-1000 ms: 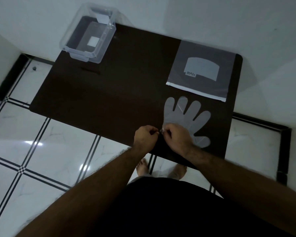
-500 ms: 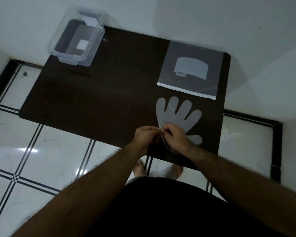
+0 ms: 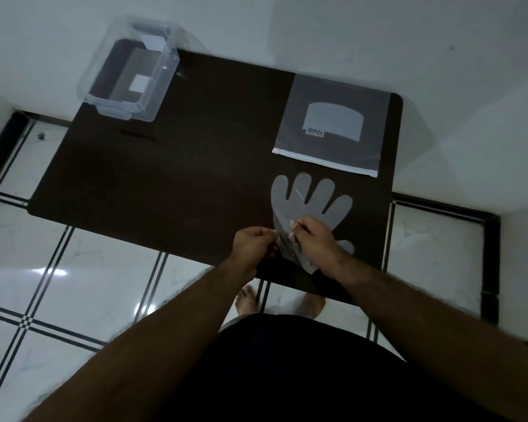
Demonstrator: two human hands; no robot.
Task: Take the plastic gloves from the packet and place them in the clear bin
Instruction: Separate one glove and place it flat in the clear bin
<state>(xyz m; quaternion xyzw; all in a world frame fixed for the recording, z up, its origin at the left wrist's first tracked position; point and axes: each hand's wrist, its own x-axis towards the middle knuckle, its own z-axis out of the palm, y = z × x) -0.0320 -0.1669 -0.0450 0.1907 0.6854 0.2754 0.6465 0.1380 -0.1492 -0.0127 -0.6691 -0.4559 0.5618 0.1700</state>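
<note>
A translucent plastic glove point(image 3: 310, 197) lies flat on the dark table point(image 3: 195, 166), fingers pointing away from me, at the near right. My left hand point(image 3: 253, 243) and my right hand point(image 3: 313, 236) both pinch its cuff edge, which is lifted and crumpled between them. The grey zip packet point(image 3: 333, 126) lies flat at the far right, just beyond the glove. The clear bin point(image 3: 131, 74) stands at the table's far left corner; it looks to hold only a white label.
White walls close off the far side and the right. The table's near edge runs just under my wrists. Below it are white floor tiles with dark lines, and my bare feet point(image 3: 247, 301).
My hands stay pinched at the glove's cuff, and the cuff has lifted and bunched more between them. The camera view has shifted slightly.
</note>
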